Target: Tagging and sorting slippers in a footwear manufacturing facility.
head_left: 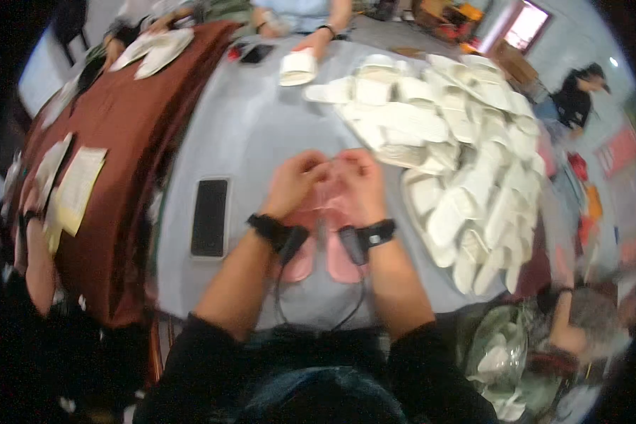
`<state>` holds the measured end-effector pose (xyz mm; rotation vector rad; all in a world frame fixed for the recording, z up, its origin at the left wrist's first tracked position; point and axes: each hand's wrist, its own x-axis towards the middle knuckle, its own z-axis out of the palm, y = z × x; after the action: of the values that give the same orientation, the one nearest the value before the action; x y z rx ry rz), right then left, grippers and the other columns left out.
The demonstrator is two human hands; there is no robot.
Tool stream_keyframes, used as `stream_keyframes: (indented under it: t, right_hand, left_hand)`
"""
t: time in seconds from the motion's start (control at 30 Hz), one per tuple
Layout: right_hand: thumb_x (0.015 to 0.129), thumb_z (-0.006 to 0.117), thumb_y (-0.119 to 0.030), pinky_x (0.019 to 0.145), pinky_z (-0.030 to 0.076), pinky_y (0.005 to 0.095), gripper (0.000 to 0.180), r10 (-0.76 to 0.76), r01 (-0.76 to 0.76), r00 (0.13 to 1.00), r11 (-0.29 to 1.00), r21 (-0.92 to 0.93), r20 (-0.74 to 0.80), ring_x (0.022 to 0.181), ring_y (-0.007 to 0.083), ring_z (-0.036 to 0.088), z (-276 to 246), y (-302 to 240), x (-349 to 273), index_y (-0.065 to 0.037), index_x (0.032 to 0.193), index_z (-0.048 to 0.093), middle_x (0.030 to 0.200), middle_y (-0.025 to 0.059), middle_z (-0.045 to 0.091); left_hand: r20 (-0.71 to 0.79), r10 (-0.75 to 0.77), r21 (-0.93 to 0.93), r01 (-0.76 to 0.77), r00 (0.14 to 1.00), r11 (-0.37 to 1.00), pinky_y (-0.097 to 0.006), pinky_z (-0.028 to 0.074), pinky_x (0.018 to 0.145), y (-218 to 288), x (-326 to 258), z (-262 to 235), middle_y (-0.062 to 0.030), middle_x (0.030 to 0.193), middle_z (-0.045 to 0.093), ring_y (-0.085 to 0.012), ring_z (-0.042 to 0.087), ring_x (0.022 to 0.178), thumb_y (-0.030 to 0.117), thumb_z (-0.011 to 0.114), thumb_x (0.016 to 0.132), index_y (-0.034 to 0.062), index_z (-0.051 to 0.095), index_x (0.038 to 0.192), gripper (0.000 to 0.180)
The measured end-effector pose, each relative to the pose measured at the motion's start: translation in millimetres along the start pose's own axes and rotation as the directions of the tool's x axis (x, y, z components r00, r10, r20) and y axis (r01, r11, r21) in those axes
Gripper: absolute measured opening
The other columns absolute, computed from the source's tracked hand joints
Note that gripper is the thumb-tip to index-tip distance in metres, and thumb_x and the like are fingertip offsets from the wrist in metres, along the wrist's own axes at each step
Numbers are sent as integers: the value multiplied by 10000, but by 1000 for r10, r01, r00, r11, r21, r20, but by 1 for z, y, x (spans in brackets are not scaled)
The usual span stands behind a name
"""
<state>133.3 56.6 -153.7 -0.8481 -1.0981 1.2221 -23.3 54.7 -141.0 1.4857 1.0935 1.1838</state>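
Observation:
A pair of pink slippers lies side by side before me, the left slipper (300, 263) and the right slipper (342, 261) with their near ends pointing at my body. Over their far ends my left hand (297, 182) is closed, its thumb and fingers pinched together. My right hand (361, 181) is closed beside it, fingers curled, the two hands nearly touching. Something small between the fingertips cannot be made out. Thin pale lines show across the pink uppers. Both hands hide much of the slippers.
A heap of white slippers (452, 134) covers the table's right side. Left of my arm lies a phone (210, 218). Across the grey table (254, 141), a person's hand holds a white slipper (298, 68). People also work at the brown-covered table (131, 152) on the left.

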Motion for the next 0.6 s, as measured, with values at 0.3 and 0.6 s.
stream_keyframes:
  t: [0.3, 0.6]
  right_hand:
    - [903, 634, -67, 687, 463, 219, 67, -19, 24, 999, 992, -124, 37, 769, 59, 567, 2, -16, -8, -26, 955, 623, 869, -12, 624]
    - [902, 638, -96, 689, 488, 228, 119, 25, -10, 996, 986, -169, 89, 801, 88, 605, 10, -23, -8, -13, 979, 602, 866, 15, 616]
  left_hand:
    - [34, -37, -188, 43, 999, 981, -242, 466, 701, 3, -4, 4, -12, 807, 605, -94, 560, 758, 80, 581, 939, 6, 608, 927, 79]
    - [66, 7, -227, 8, 998, 974, -245, 457, 739, -5, -1, 2, -5, 833, 595, -100, 552, 783, 93, 577, 946, 14, 591, 929, 82]
